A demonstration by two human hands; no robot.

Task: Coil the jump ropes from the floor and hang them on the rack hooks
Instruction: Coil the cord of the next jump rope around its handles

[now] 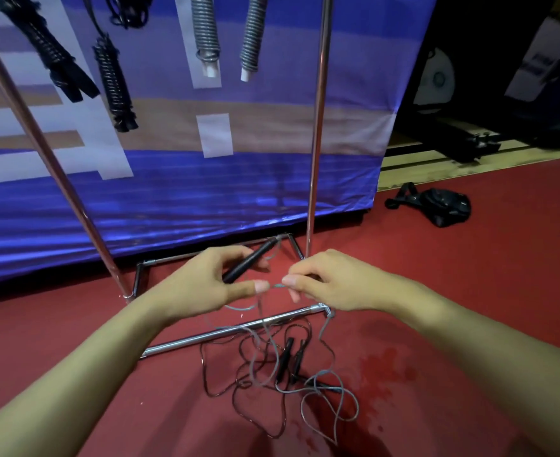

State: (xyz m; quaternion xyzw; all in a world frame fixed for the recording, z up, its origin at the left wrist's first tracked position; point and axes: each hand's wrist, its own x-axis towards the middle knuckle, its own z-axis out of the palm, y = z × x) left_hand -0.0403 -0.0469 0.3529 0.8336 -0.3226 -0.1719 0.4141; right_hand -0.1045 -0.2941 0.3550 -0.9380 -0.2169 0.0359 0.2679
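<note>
Now, up at chest height: left hand (206, 280) curled round a slim black cylindrical rope handle (250, 260), long axis slanting up and away toward the right, tip aimed at the chrome tubular rack base (225, 333). Right hand (321, 285) just beside it, fingers (288, 281) pinching a thin grey-teal plastic cord (273, 286) stretched short between the two thumbs. Hands near, not touching; only that bit of cord between them. Below the pinch, cord dropping straight down, draped over the front chrome bar, then spilling into a loose tangle of grey and black cords (281, 384) on the red floor (453, 291). Two more black handles (285, 357) lying in that heap, roughly upright in frame, close together.

Judging by this, first wrap about to begin: slack feeding from below and slightly right, so right hand nearer the supply, left hand the anchor. Likely snag: cord riding across the bar, and grey loops crossing black ones, hard to tell which strand belongs to which rope.

Overhead, already-coiled black rope bundles (115, 90) and grey coiled ones (206, 31) hanging against the blue printed banner (206, 192); hooks themselves out of view. Chrome upright pole (318, 127) standing directly behind the right hand. Black strapped bag (443, 206) off right, well apart.
</note>
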